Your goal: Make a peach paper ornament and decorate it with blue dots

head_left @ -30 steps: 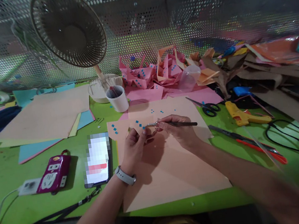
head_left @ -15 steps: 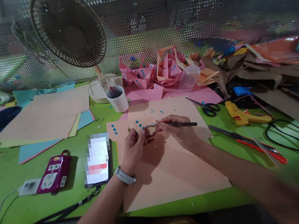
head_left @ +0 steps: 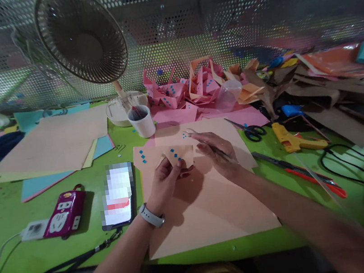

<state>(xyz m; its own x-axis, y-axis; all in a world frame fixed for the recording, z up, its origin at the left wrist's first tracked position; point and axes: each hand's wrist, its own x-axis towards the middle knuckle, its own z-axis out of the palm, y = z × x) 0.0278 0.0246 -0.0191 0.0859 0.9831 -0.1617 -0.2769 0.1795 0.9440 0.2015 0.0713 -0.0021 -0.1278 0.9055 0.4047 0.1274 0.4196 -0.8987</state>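
Observation:
My left hand (head_left: pixel 166 175) is closed on a folded piece of peach paper (head_left: pixel 185 156), its thumb lying by the small blue squares stuck on it. Another part of peach paper (head_left: pixel 152 152), also carrying blue squares, extends to the left of the fingers. In my right hand (head_left: pixel 216 152) is a slim pair of tweezers (head_left: pixel 220 152), pinched between thumb and fingers. Their tips point up and left, beside tiny blue bits (head_left: pixel 184 135) on the large peach sheet (head_left: pixel 214 214). Both hands are above this sheet.
Scissors (head_left: pixel 253 132), a utility knife (head_left: pixel 296 169) and a yellow glue gun (head_left: pixel 294 140) lie right. A phone (head_left: pixel 119 196) and purple power socket (head_left: pixel 65 213) lie left. Behind stand a white cup (head_left: pixel 142 123), a fan (head_left: pixel 85 41) and folded pink paper (head_left: pixel 168 93).
My right hand has drawn the tweezers away from the left thumb, and their tips now point toward the tiny blue bits farther back. The held paper now shows more of its face.

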